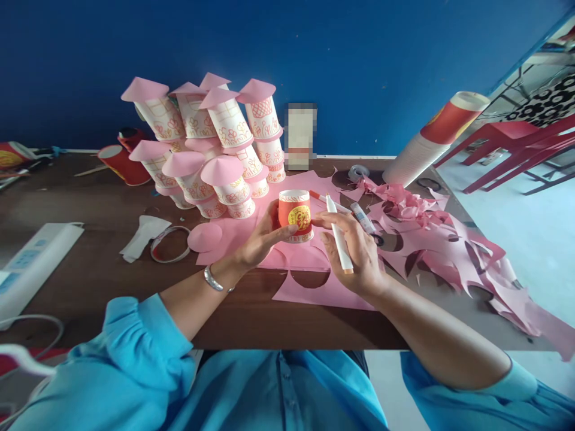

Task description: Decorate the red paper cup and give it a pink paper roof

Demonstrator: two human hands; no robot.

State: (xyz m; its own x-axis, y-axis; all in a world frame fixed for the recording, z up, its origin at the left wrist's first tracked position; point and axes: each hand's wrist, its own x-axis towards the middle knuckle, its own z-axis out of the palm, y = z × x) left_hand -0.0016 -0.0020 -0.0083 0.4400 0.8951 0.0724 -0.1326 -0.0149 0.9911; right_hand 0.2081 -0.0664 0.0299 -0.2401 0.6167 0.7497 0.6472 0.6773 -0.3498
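A red paper cup (295, 211) with a yellow emblem and white bands sits upside down or upright, I cannot tell which, in my left hand (266, 234). The thumb lies across its front, and the fingers curl round its left side. My right hand (354, 248) is closed on a white marker (340, 236) that slants across the palm, its orange end pointing down. The right fingertips are close to the cup's right side. Beneath both hands lies pink paper (265, 239) with round cut-outs. Behind the cup rests another marker (330, 202) with a red-orange cap.
Decorated paper-cup towers (224, 173) with pink cone roofs stand at the back left. A tall stack of cups (420, 146) leans at the right, near pink paper scraps (458, 257). A glue stick (362, 218), a tape roll (171, 244) and a power strip (40, 263) lie around.
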